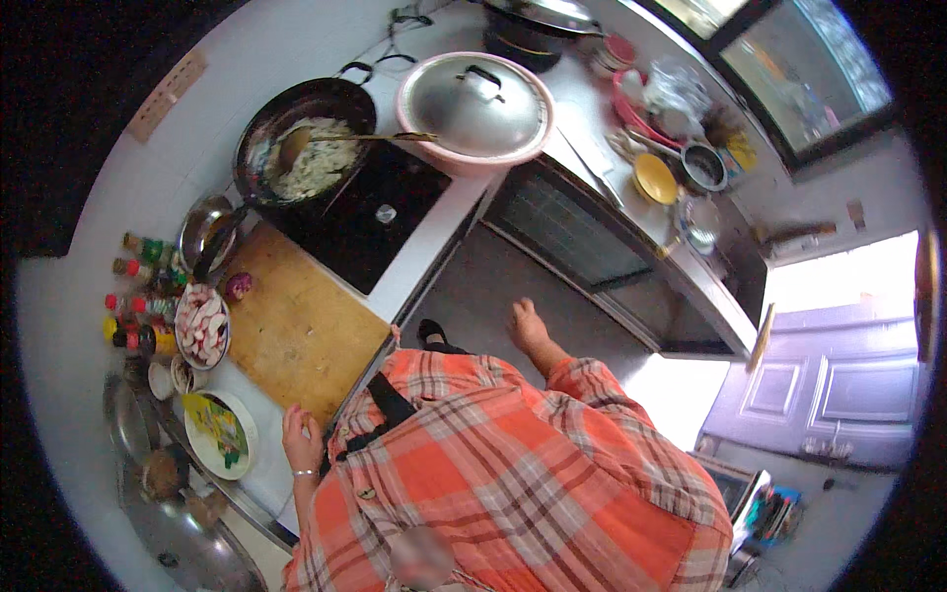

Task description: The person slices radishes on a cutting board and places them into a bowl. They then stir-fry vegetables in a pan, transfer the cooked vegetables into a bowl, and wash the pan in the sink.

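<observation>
Beside the near edge of the wooden cutting board [303, 318], my left hand [302, 440], with a silver bracelet at its wrist, appears to hold nothing. My right hand [527, 325] hangs above the dark floor, its fingers loosely curled and blurred; whether it is closed is unclear. On the board's far left corner lies a purple onion [238, 286]. A bowl of pale pink sliced food [202, 325] stands left of the board. At the cooktop [377, 214], a black wok [251, 152] contains chopped whitish-green food [322, 166] and a long-handled wooden spatula [296, 144].
A metal lid [473, 103] covers a pink basin [444, 159]. Left are a metal bowl [196, 229], several bottles [155, 337], a white dish [248, 436] with a yellow-green packet [218, 422], and a sink [177, 547]. A knife [595, 170] and yellow bowl [655, 179] rest on the right counter.
</observation>
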`<control>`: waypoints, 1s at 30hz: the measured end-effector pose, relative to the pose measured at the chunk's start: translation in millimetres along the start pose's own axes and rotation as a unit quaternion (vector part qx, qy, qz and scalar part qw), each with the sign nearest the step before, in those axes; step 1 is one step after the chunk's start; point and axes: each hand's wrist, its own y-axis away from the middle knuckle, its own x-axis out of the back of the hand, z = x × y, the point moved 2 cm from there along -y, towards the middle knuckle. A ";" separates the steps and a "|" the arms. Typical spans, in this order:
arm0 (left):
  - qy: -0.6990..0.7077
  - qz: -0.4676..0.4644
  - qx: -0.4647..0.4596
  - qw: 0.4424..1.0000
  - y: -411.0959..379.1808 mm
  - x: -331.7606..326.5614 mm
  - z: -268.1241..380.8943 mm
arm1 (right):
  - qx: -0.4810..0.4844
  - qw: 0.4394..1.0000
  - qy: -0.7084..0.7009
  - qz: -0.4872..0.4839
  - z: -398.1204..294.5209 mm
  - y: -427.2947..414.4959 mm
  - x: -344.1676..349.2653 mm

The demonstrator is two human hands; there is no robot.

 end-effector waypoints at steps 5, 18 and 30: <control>0.020 -0.077 -0.037 0.996 27.1 -7.8 9.8 | -0.109 0.987 -0.021 -0.114 86.9 149.8 -62.5; 0.013 -0.190 -0.163 0.968 -12.4 -88.9 142.0 | -0.226 0.960 -0.118 -0.116 261.2 316.6 -145.3; 0.014 -0.195 -0.252 0.948 -36.4 -213.2 354.0 | -0.219 0.955 -0.197 0.037 363.4 201.8 50.3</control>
